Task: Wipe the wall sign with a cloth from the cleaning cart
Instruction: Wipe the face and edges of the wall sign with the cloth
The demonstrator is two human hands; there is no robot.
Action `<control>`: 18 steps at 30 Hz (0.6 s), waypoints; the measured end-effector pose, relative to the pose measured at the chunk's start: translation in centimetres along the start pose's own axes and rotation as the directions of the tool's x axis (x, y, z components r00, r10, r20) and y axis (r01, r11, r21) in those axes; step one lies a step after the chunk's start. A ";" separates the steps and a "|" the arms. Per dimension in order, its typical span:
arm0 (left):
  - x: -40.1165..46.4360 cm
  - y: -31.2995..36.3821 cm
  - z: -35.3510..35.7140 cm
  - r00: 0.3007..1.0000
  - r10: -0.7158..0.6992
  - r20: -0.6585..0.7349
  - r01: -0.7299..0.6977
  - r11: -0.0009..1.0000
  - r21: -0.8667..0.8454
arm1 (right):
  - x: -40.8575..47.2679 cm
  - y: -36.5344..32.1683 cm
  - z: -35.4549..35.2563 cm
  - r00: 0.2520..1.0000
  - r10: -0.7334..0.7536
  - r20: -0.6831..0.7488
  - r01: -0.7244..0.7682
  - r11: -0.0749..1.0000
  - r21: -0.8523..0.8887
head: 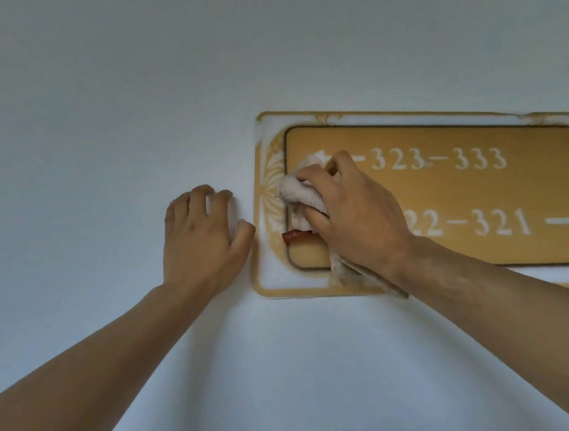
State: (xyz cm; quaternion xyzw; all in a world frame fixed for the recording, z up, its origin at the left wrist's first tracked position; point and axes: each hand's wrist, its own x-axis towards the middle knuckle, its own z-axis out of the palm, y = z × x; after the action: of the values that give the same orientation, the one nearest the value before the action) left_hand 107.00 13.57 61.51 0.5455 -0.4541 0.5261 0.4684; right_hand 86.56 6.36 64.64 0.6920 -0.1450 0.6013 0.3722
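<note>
A gold wall sign (463, 196) with white room numbers and arrows hangs on the wall, right of centre. My right hand (355, 216) presses a crumpled off-white cloth (297, 198) against the sign's left end, covering the start of both number rows. A small red tag (295, 235) of the cloth shows below my fingers, and a cloth end hangs under my wrist. My left hand (202, 236) rests flat on the bare wall just left of the sign, fingers spread, holding nothing.
The plain white wall (129, 108) fills the rest of the view. The sign's right end runs out of frame. The cleaning cart is not in view.
</note>
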 end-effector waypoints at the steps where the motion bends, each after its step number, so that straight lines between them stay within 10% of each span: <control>1: 0.9 0.6 0.3 1.000 0.012 0.007 -0.012 1.000 -0.019 | 1.5 0.5 0.2 0.999 -0.003 -0.034 0.002 1.000 -0.005; 10: 5.9 5.5 2.8 0.990 0.142 -0.005 -0.142 0.990 0.024 | 13.9 3.2 1.2 0.984 -0.014 -0.175 0.019 0.999 0.027; 18: 6.7 4.9 4.3 0.986 0.168 -0.020 -0.167 0.985 0.042 | 19.2 0.9 4.8 0.998 -0.003 0.058 0.002 1.000 0.025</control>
State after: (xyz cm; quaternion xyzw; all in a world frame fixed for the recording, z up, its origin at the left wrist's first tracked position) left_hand 103.03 8.56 68.38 0.5084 -0.4824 0.5789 0.4168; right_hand 93.95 7.12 82.99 0.7139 -0.1475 0.5823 0.3599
